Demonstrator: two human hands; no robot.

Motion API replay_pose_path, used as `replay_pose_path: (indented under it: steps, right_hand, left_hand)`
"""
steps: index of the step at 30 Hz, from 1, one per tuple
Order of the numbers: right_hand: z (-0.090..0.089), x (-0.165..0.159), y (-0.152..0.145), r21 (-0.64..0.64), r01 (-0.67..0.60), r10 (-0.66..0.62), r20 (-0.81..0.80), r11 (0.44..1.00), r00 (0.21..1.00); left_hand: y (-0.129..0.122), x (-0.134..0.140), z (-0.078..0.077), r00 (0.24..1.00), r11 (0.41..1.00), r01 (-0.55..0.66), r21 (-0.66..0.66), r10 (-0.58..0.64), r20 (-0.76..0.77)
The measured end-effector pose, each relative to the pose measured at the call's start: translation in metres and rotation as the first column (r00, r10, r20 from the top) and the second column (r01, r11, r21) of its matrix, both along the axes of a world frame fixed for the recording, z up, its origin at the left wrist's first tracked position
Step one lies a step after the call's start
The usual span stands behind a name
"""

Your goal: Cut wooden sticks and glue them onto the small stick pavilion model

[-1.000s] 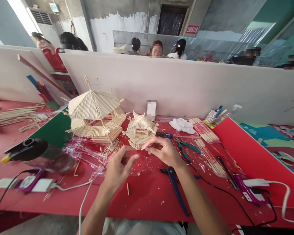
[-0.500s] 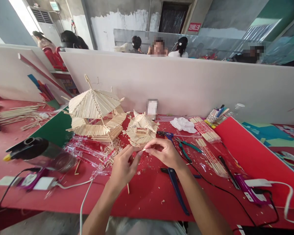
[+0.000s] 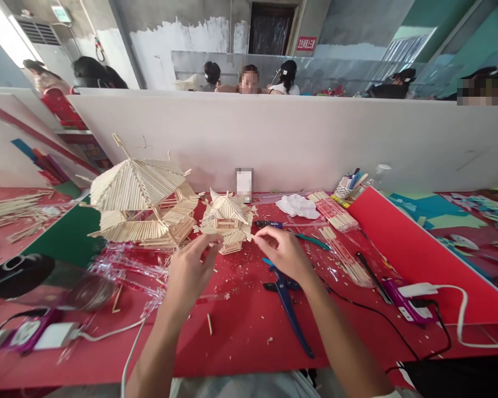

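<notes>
In the middle of the red table a small pavilion model [image 3: 227,213] of pale wooden sticks stands just beyond my hands. A larger stick pavilion [image 3: 136,185] with a wide slatted roof is to its left. My right hand [image 3: 280,251] pinches a tiny pale stick piece [image 3: 254,236] between thumb and forefinger, close to the small model's right side. Beside the model's left front is my left hand [image 3: 193,271], its fingers loosely bent and thumb a little apart, with nothing visible in them. Blue-handled cutters [image 3: 289,312] lie below my right hand.
Clear plastic wrappers [image 3: 124,271] and a dark-topped bottle [image 3: 66,282] lie on the left. Packs of sticks [image 3: 348,257], green-handled pliers [image 3: 313,241], a glue gun [image 3: 268,224] and white tissue [image 3: 297,207] are to the right. Purple power strips [image 3: 409,304] trail cables. A white partition [image 3: 315,143] rises behind.
My hands have moved apart from where their fingertips met. The small stick piece is now in my right fingers alone. The whole view has shifted, with things appearing further left.
</notes>
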State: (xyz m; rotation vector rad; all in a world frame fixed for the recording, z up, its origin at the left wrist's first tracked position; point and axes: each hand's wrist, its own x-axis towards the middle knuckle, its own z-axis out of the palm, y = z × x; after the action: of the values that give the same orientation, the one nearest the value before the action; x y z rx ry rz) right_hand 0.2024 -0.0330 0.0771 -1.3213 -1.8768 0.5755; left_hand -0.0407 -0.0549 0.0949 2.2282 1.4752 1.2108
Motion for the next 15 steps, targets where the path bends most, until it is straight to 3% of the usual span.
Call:
replay_pose_path:
  steps: [2, 5, 9, 15]
  right_hand:
    - [-0.014, 0.027, 0.014, -0.009, 0.183, -0.179, 0.172, 0.983, 0.969]
    - [-0.042, 0.057, 0.036, -0.03, 0.354, -0.314, 0.394, 0.935, 0.864]
    - [-0.073, 0.064, 0.055, -0.114, 0.438, -0.282, 0.617, 0.892, 0.735]
    - [-0.091, 0.055, 0.066, -0.124, 0.463, -0.286, 0.639, 0.878, 0.714]
  left_hand:
    - [0.011, -0.003, 0.013, 0.999, 0.999, -0.043, 0.027, 0.043, -0.011]
    - [0.032, -0.001, 0.033, 0.996, 0.994, -0.082, 0.078, 0.083, -0.01]
    - [0.064, 0.008, 0.052, 0.994, 0.99, -0.102, 0.096, 0.105, -0.02]
    - [0.105, 0.013, 0.067, 0.993, 0.993, -0.119, 0.009, 0.119, 0.025]
